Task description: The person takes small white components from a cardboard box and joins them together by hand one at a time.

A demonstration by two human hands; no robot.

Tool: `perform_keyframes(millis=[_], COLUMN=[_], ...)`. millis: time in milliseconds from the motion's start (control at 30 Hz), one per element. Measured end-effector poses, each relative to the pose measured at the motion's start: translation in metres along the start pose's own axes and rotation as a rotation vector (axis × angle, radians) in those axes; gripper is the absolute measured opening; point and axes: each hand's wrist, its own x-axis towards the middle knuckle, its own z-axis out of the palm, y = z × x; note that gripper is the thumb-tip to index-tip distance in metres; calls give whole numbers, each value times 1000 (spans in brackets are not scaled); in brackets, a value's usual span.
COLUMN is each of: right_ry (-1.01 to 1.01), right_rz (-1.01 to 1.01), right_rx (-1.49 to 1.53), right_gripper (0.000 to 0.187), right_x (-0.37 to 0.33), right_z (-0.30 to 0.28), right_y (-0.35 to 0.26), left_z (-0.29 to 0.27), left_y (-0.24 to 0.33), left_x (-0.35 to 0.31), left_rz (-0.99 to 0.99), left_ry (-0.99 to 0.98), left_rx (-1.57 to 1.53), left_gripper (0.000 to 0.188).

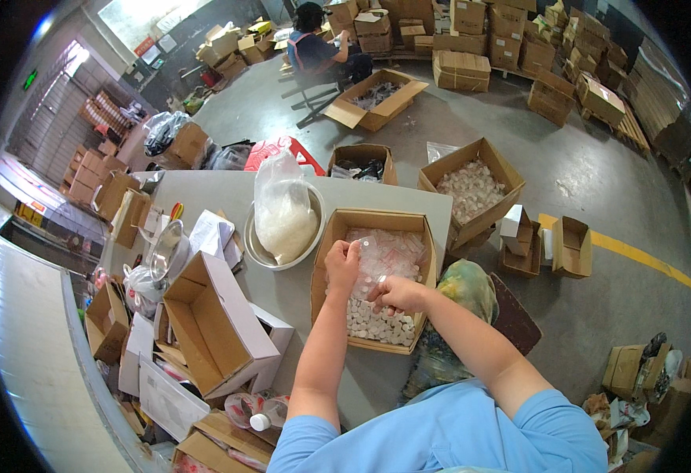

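An open cardboard box (319, 307) stands before me on the grey table. Small clear plastic bags (397, 254) fill its far half, and small white round pieces (380, 322) lie heaped in its near half. My left hand (343, 266) is closed over the box's left side, with a small clear bag at its fingertips. Above the white pieces, my right hand (397, 294) is closed with its fingers curled in. Something small and pale shows at its fingertips, too small to make out.
Left of the box, a metal basin (314, 236) holds a plastic sack of white material (286, 225). An open carton (218, 323) and a plastic bottle (270, 414) lie at the left. Beyond the table stands a box of clear pieces (472, 189). A person (318, 51) sits farther back.
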Motion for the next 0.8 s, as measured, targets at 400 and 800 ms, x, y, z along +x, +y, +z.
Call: perform_keyframes(millis=[400,800], right_ry=[448,279], right_rz=[-214,-240], right_rx=[778,1289], right_gripper=[18,32], right_x=[7,1], right_z=[-15,-29], right_y=[2,-7], left_z=[6,8], left_y=[14,16], left_x=[-7,-7], left_rz=[-10,-167], left_ry=[-116,-269], left_rx=[-238,-512], left_gripper=[24,20])
